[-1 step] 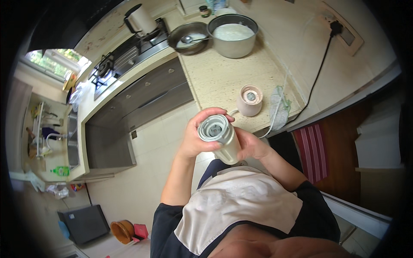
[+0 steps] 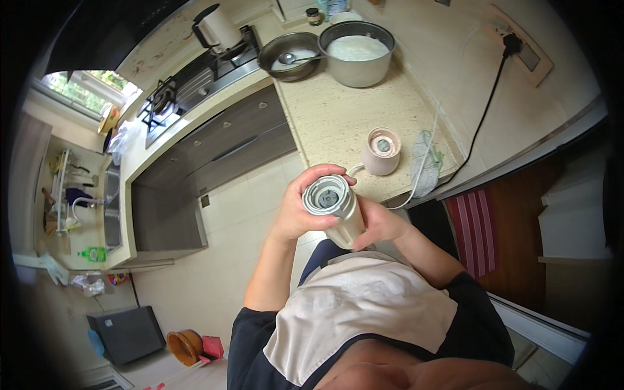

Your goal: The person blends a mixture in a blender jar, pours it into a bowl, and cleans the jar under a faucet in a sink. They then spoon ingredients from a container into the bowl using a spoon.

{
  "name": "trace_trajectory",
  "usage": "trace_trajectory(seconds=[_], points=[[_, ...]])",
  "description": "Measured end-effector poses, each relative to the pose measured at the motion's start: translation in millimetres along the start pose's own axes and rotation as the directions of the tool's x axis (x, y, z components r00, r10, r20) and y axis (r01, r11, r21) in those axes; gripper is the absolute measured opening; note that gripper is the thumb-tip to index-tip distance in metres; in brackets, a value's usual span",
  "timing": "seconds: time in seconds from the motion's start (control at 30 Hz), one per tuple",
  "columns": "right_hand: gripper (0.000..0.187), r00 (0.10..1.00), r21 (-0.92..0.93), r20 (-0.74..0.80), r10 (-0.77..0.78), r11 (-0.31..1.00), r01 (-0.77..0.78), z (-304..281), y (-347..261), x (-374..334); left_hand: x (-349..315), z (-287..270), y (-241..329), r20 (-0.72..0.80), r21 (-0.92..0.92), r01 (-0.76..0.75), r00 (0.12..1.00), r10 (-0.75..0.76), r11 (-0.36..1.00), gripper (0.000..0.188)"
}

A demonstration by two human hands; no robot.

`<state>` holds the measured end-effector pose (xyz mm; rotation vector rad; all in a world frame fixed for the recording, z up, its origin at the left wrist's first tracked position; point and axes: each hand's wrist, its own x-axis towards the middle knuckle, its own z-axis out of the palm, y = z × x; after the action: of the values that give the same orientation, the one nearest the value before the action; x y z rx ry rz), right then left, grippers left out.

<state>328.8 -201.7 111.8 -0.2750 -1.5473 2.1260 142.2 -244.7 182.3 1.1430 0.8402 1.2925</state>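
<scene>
Between my two hands, in front of my chest, is a blender cup (image 2: 349, 225) with pale contents and a grey ring-shaped base turned up toward me. My left hand (image 2: 300, 207) wraps round the ring end, thumb across its near side. Lower down, my right hand (image 2: 385, 221) grips the cup's body from the right. On the counter just beyond stands a pale pink blender motor base (image 2: 381, 152) with a round socket on top; its white cord runs beside it.
A cloth (image 2: 426, 166) lies by the counter's right edge. Farther back stand a pot (image 2: 357, 71) of white contents and a metal pan (image 2: 273, 60) with a spoon (image 2: 296, 59). A kettle (image 2: 220, 29) is on the stove. A black cord (image 2: 486, 104) hangs from the wall socket.
The view has shifted slightly, so the counter things sit a little farther right. Both hands keep their hold on the blender cup, whose ring end has tipped very slightly.
</scene>
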Motion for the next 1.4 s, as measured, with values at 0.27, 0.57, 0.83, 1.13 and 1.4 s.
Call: trace_trajectory(seconds=[0.27, 0.57, 0.83, 1.13, 1.4], points=[[0.078, 0.875, -0.634, -0.389, -0.288, 0.773, -0.027, 50, 31, 67, -26, -35, 4, -0.365, 0.428, -0.083, 0.895, 0.256, 0.9, 0.061], [0.076, 0.755, -0.692, -0.529, -0.388, 0.712, -0.119, 67, 56, 189, -50, -134, 34, -0.363, 0.573, -0.044, 0.882, 0.302, 0.818, 0.093], [0.089, 0.894, -0.598, -0.386, -0.229, 0.8, -0.053, 105, 67, 261, -32, -275, 99, -0.126, 0.343, -0.117, 0.978, 0.169, 0.932, 0.089], [0.094, 0.945, -0.474, -0.301, -0.126, 0.88, -0.033, 85, 41, 297, 52, -315, 105, 0.286, 0.082, -0.105, 0.955, 0.077, 0.991, 0.095], [0.086, 0.826, -0.597, -0.488, -0.282, 0.798, -0.081, -2, 3, 342, 175, -312, 109, 0.268, 0.271, -0.115, 0.962, 0.039, 0.956, 0.092]])
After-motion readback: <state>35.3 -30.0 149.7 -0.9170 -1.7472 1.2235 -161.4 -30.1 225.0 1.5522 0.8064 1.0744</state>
